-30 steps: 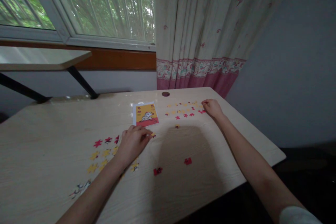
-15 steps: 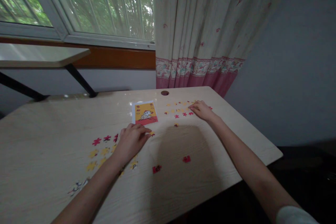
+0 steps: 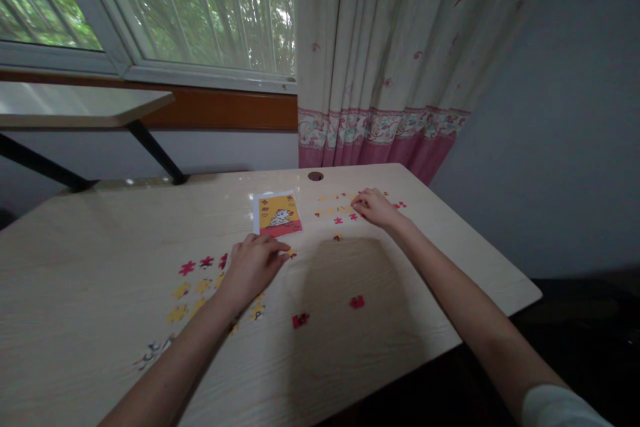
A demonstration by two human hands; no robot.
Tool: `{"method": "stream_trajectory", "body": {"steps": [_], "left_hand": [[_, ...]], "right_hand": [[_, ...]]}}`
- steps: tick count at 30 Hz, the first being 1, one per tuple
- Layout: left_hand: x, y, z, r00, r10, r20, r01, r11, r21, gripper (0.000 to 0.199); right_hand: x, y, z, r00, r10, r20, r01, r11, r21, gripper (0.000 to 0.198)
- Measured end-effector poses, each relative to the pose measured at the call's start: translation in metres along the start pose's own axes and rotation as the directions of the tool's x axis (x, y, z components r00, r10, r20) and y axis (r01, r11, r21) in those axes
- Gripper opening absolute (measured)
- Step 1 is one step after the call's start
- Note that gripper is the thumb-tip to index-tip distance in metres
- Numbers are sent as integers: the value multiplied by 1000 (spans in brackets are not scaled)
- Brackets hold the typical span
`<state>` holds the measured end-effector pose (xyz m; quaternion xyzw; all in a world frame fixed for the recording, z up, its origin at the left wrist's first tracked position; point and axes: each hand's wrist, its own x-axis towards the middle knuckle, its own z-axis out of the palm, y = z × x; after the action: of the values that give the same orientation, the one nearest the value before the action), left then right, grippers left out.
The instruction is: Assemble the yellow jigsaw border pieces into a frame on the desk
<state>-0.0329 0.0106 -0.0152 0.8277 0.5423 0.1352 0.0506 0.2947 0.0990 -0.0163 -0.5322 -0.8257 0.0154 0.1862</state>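
Observation:
My left hand rests low on the table, fingers bent together, with its thumb and fingertips on a small yellow puzzle piece. Beside its wrist lie yellow puzzle pieces and red ones, partly covered by my forearm. Farther right, my right hand has its fingers pinched over another spread of yellow puzzle pieces; whatever is between the fingertips is too small to make out. Red puzzle pieces lie just below this spread. A picture card showing a white animal on yellow and red lies between my hands.
Two red puzzle pieces lie nearer to me, and a yellow one sits in the middle. Whitish pieces are at the lower left. A cable hole, a raised shelf and a curtain border the table.
My right hand has shifted a little left over the pieces, uncovering some at its right. My left hand stays at the yellow puzzle piece. The view has moved slightly.

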Motion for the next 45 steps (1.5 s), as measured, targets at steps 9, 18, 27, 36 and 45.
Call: {"method": "stream_trajectory", "body": {"steps": [9, 18, 27, 36, 45], "left_hand": [[0, -3, 3, 1000, 10, -1, -10, 1000, -14, 25], [1, -1, 0, 1000, -6, 13, 6, 1000, -2, 26], [-1, -1, -1, 1000, 10, 19, -10, 1000, 4, 26], [1, -4, 1, 1000, 11, 23, -11, 1000, 22, 27], [0, -2, -1, 1000, 2, 24, -3, 1000, 16, 26]], "right_hand": [[-11, 8, -7, 1000, -4, 6, 4, 999, -46, 25], [-31, 59, -25, 990, 142, 20, -137, 978, -155, 28], [-70, 124, -37, 883, 456, -112, -466, 881, -86, 25], [-72, 124, -26, 890, 436, -130, -434, 900, 45, 24], [-71, 126, -22, 922, 372, -111, -359, 926, 121, 26]]}}
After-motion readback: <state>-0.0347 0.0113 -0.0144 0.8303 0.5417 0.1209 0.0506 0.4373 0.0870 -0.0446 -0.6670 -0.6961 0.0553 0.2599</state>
